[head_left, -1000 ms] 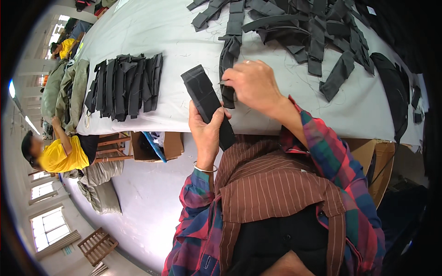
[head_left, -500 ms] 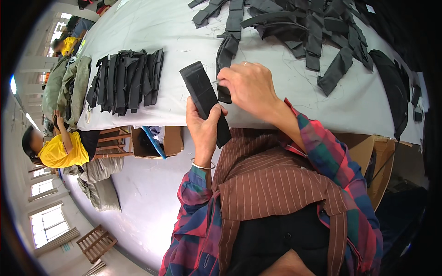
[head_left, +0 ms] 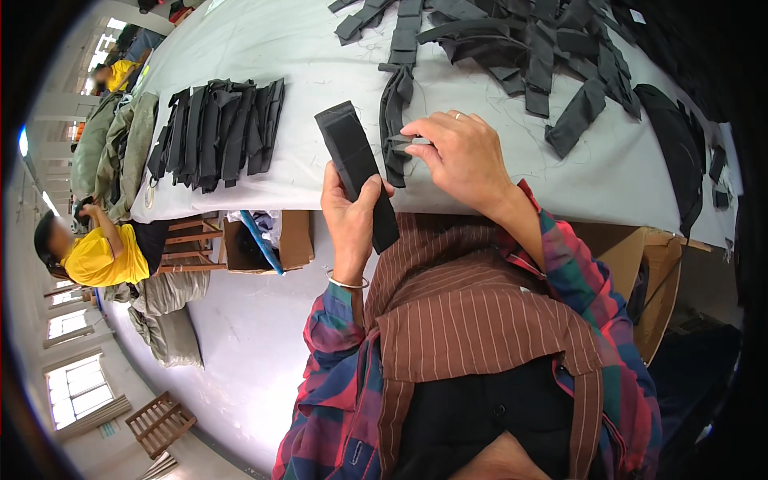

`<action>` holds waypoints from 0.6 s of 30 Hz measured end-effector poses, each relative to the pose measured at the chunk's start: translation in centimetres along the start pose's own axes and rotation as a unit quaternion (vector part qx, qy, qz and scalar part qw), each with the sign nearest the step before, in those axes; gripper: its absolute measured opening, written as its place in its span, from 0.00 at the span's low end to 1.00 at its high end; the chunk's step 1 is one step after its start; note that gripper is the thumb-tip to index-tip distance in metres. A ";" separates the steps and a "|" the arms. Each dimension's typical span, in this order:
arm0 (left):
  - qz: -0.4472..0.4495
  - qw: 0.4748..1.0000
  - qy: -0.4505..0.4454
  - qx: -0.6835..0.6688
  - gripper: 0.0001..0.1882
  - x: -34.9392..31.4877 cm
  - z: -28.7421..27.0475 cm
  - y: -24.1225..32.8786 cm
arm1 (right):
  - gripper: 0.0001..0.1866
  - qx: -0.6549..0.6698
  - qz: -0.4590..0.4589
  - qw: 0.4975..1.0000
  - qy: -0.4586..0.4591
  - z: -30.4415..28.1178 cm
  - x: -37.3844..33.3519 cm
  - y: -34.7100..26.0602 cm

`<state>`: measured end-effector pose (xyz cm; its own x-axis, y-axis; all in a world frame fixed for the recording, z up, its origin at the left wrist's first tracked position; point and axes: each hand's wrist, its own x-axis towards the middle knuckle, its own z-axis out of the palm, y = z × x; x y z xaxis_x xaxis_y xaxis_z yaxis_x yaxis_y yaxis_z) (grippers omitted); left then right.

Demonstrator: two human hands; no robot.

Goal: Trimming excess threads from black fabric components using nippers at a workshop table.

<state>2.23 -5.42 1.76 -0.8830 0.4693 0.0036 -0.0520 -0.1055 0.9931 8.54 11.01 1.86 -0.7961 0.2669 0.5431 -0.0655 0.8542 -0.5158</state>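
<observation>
Well, the left hand [head_left: 350,212] is pinching a black strip [head_left: 352,148] over the table's [head_left: 312,76] near edge; the right hand [head_left: 468,160] is pinching a small grey tool [head_left: 413,142] to its right, so bracing the strip flat is probably helping accuracy.

From here, the grey thing [head_left: 419,142] in the right hand [head_left: 466,158] is too small to tell. The left hand [head_left: 350,213] hides some of the black strip [head_left: 350,144]. The big pile [head_left: 540,58] runs past the top of my view. The nearest worker [head_left: 104,254] has a blurry head.
</observation>
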 end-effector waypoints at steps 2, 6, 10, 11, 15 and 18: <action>-0.003 1.000 -0.002 -0.006 0.10 -0.3 -0.1 0.0 | 0.07 -0.008 -0.003 1.000 -0.007 0.1 -0.2 -0.2; -0.001 1.000 -0.010 -0.018 0.11 -0.8 0.1 -0.2 | 0.08 -0.017 -0.013 1.000 -0.005 0.6 0.0 -0.7; -0.004 0.992 -0.111 0.059 0.11 -1.7 0.8 0.7 | 0.09 -0.147 0.005 0.984 -0.097 2.3 1.4 0.4; -0.028 0.981 -0.181 0.056 0.11 -2.0 0.4 1.1 | 0.08 -0.055 0.046 0.997 -0.010 2.3 1.2 1.4; -0.090 0.951 -0.297 0.000 0.15 -3.7 0.8 2.6 | 0.10 0.077 0.211 0.973 0.058 -0.5 1.0 4.1; -0.128 0.944 -0.301 0.044 0.14 -2.8 0.6 2.1 | 0.18 0.392 0.188 0.900 -0.003 -3.0 -0.3 4.8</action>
<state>4.90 -6.40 3.91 -0.4195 0.8861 -0.1972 -0.1656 0.1389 0.9764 10.26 16.32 1.21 -0.8543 0.4663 0.2295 -0.1931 0.1251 -0.9732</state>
